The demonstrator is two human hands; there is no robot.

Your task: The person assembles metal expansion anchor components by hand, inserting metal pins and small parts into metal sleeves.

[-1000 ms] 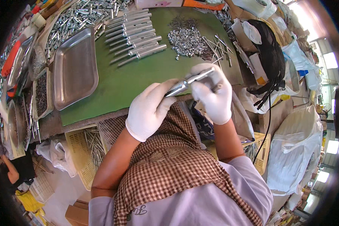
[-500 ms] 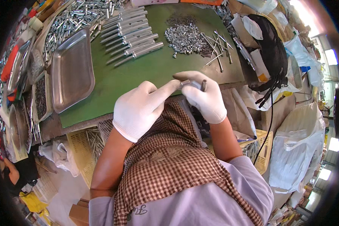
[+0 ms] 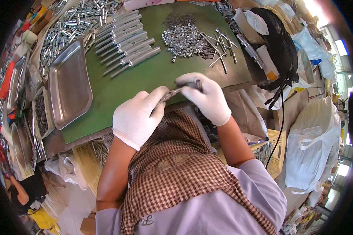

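In white knitted gloves, my hands meet above the near edge of the green work mat. My left hand is closed around a short silver metal rod, which points up and right. At its far end, my right hand pinches with thumb and forefinger. A dark metal piece shows in the right hand's grip; its full shape is hidden by the fingers. Beyond the hands, several silver metal rods with tapered ends lie side by side, and small silver sleeves form a pile.
Long thin pins lie right of the pile. On the left stands a shallow steel tray, with loose metal cylinders heaped behind it. A black mesh bag sits at the right. Yellow crates stand below the bench edge.
The view has shifted slightly. My left hand has drawn down and left from the right fingers, and more of the rod between the hands now shows.
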